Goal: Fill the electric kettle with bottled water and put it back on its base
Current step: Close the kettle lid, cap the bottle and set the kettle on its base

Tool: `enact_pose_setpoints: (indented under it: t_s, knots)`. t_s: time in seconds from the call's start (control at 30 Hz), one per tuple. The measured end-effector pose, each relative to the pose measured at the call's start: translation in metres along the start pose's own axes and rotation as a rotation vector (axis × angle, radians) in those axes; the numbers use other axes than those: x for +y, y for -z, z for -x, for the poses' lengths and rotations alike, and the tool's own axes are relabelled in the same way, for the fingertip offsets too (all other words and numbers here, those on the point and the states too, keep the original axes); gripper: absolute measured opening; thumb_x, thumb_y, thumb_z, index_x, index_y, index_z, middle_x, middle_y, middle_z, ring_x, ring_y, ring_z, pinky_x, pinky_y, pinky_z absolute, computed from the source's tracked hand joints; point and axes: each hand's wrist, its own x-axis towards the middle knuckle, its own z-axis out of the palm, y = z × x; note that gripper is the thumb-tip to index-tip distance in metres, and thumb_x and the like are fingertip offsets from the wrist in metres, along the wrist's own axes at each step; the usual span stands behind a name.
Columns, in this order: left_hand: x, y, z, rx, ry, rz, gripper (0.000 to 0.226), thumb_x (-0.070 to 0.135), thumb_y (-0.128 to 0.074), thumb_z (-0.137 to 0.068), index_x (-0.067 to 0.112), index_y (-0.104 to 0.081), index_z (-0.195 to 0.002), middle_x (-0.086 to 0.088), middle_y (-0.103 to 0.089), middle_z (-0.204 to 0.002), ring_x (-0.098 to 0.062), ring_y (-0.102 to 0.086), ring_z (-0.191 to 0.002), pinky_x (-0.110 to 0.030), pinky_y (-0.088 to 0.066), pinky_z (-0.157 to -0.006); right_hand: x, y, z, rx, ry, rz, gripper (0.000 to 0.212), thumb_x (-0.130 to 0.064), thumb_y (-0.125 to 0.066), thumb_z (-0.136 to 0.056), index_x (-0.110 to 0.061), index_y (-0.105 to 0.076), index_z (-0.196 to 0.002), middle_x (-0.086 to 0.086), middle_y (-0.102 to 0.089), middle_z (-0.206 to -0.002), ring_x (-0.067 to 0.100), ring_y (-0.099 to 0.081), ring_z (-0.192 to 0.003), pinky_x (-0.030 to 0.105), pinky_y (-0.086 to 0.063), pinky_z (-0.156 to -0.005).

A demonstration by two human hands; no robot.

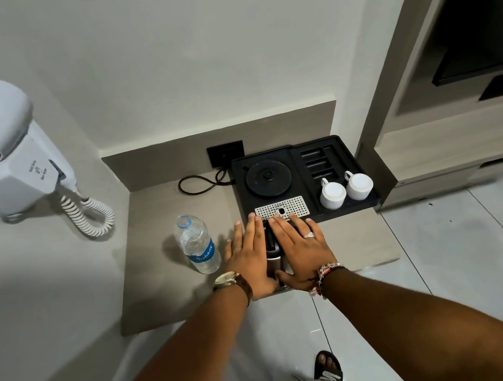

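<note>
We are resting our left hand [249, 257] and right hand [300, 250] flat, fingers spread, gripping nothing, over the steel kettle [274, 261]; its round black base [268, 177] is sitting empty at twelve o'clock. The clear plastic water bottle [197, 244], at nine o'clock, apparently uncapped, is awaiting lifting.

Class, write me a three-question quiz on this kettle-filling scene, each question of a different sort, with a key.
1. True or false: the kettle base on the black tray has a kettle standing on it.
2. Multiple choice: where does the water bottle stand? A) on the tray B) on the counter, left of the left hand C) on the floor
3. Fill in: the two white cups on the tray lie on their ____.

Key
1. False: the base is bare; both flat, open hands, left and right hand, cover the kettle on the counter in front of the tray.
2. B
3. sides
</note>
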Motion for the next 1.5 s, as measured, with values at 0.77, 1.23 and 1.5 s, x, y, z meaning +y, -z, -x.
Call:
enact_pose_setpoints:
  t_s: [0.77,1.23,1.5]
  knots:
    - [-0.044,-0.059,0.012,-0.151,0.412,-0.075,0.05,0.037,-0.052,-0.099,0.014,-0.039,-0.142,-0.013,-0.041,-0.143,-0.036,-0.055,-0.122,-0.044,-0.048,-0.096,-0.036,-0.012,-0.05,0.067,0.032,0.092,0.095,-0.068,-0.048,-0.085,-0.012,-0.03,-0.159,0.012,-0.04,-0.163,0.038,-0.037,-0.148,0.056,-0.027,-0.123]
    - [-0.058,-0.071,0.034,-0.032,0.388,-0.091,0.043,0.048,-0.049,-0.094,0.02,-0.058,-0.126,-0.007,-0.06,-0.125,-0.028,-0.063,-0.103,-0.035,-0.05,-0.08,-0.035,-0.01,-0.044,0.056,-0.005,0.108,0.09,-0.067,-0.048,-0.086,-0.014,-0.037,-0.157,0.011,-0.044,-0.161,0.038,-0.042,-0.145,0.055,-0.032,-0.119]
    - [-0.04,0.044,0.072,0.525,0.18,0.059,0.03,0.05,-0.061,-0.076,0.03,-0.064,-0.099,0.007,-0.063,-0.095,-0.024,-0.063,-0.069,-0.032,-0.05,-0.052,-0.041,0.0,-0.042,0.11,0.014,0.041,0.084,-0.063,-0.056,-0.081,-0.013,-0.052,-0.148,0.011,-0.058,-0.15,0.038,-0.054,-0.134,0.054,-0.043,-0.112]
